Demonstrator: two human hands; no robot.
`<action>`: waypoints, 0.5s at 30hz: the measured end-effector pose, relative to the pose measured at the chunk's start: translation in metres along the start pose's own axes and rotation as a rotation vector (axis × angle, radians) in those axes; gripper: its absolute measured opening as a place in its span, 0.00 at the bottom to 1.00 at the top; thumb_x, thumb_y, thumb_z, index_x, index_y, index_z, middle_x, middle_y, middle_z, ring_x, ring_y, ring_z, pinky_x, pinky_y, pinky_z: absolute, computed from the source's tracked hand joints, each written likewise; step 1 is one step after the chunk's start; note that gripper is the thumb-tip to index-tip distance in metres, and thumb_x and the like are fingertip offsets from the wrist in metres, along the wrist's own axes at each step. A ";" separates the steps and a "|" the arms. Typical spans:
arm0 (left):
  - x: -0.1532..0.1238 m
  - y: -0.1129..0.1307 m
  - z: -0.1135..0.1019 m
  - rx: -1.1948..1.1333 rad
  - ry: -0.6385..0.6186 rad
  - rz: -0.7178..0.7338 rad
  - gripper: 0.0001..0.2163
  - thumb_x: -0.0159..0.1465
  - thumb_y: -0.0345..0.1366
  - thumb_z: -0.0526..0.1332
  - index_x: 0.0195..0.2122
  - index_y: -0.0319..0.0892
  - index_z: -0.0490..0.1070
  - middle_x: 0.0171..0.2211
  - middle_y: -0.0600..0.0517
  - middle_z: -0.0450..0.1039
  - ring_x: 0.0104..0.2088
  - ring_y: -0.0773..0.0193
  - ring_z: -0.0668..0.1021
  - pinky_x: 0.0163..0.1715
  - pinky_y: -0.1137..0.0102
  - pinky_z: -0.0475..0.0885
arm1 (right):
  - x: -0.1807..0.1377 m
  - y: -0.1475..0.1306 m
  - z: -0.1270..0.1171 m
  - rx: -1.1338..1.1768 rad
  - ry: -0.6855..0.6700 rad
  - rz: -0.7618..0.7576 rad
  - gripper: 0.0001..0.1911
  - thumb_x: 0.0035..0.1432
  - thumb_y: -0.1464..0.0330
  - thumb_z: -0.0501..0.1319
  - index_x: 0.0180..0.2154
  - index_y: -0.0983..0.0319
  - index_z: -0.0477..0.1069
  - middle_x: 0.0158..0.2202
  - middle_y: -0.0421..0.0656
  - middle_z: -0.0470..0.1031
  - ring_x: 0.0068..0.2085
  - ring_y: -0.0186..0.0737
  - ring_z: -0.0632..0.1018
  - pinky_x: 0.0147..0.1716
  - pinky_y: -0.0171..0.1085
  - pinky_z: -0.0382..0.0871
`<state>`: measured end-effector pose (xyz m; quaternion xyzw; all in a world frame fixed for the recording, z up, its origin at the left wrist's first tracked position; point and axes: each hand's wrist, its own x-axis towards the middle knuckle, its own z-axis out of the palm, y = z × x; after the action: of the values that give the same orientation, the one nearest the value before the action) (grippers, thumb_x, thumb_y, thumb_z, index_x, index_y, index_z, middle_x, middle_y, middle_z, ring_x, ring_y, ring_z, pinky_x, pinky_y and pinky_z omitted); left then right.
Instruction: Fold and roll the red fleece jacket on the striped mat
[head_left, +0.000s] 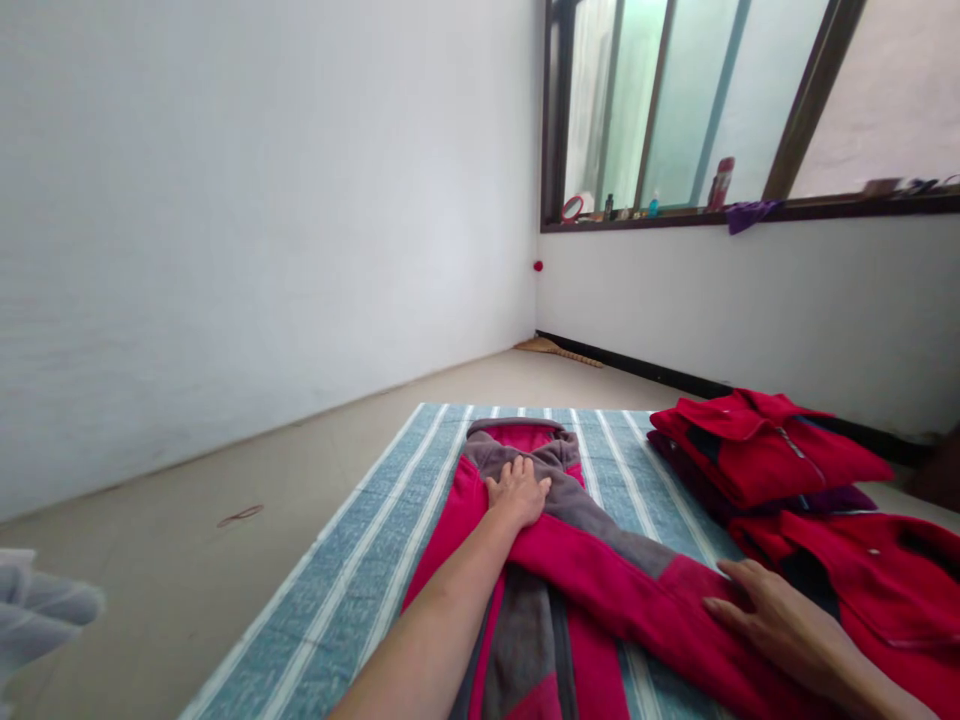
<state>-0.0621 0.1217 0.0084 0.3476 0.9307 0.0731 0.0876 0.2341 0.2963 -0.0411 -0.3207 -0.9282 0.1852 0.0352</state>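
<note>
A red and grey jacket (592, 560) lies on a blue-and-white striped cloth, its grey collar at the far end. My left hand (519, 490) presses flat on the grey part below the collar, fingers spread. One sleeve stretches across the jacket toward the lower right. On the red part of that sleeve rests my right hand (772, 610), thumb apart from the extended fingers; its fingertips are partly hidden against the fabric. The striped cloth (382, 530) shows on both sides of the jacket.
To the right, folded red garments (772, 440) are stacked beside another red garment (900, 580). A thin looped cord (240, 515) lies on the floor at left. Near the far corner is a straw-coloured broom-like item (559, 350). Small items, including a red bottle (721, 184), line the windowsill.
</note>
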 end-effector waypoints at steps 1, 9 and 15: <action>-0.001 0.001 0.002 0.004 0.018 -0.003 0.27 0.67 0.48 0.41 0.64 0.42 0.51 0.66 0.42 0.47 0.65 0.47 0.53 0.56 0.41 0.51 | -0.003 0.003 0.001 0.019 0.019 0.005 0.21 0.54 0.54 0.55 0.44 0.58 0.73 0.44 0.50 0.75 0.46 0.50 0.76 0.47 0.44 0.67; -0.001 -0.003 0.011 0.024 0.088 0.007 0.27 0.66 0.50 0.40 0.64 0.45 0.52 0.66 0.45 0.48 0.64 0.48 0.54 0.57 0.43 0.52 | -0.013 -0.010 -0.033 0.084 -0.109 0.124 0.14 0.48 0.56 0.59 0.18 0.57 0.66 0.22 0.43 0.73 0.27 0.46 0.75 0.27 0.40 0.62; 0.002 -0.002 0.016 0.015 0.133 0.008 0.27 0.66 0.49 0.41 0.64 0.45 0.53 0.66 0.45 0.49 0.63 0.46 0.55 0.56 0.42 0.51 | -0.053 -0.039 -0.092 0.540 -0.276 0.015 0.17 0.48 0.51 0.62 0.26 0.57 0.69 0.25 0.41 0.72 0.25 0.36 0.71 0.22 0.33 0.64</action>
<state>-0.0613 0.1230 -0.0078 0.3463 0.9336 0.0895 0.0226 0.2700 0.2653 0.0616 -0.2781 -0.8391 0.4674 -0.0089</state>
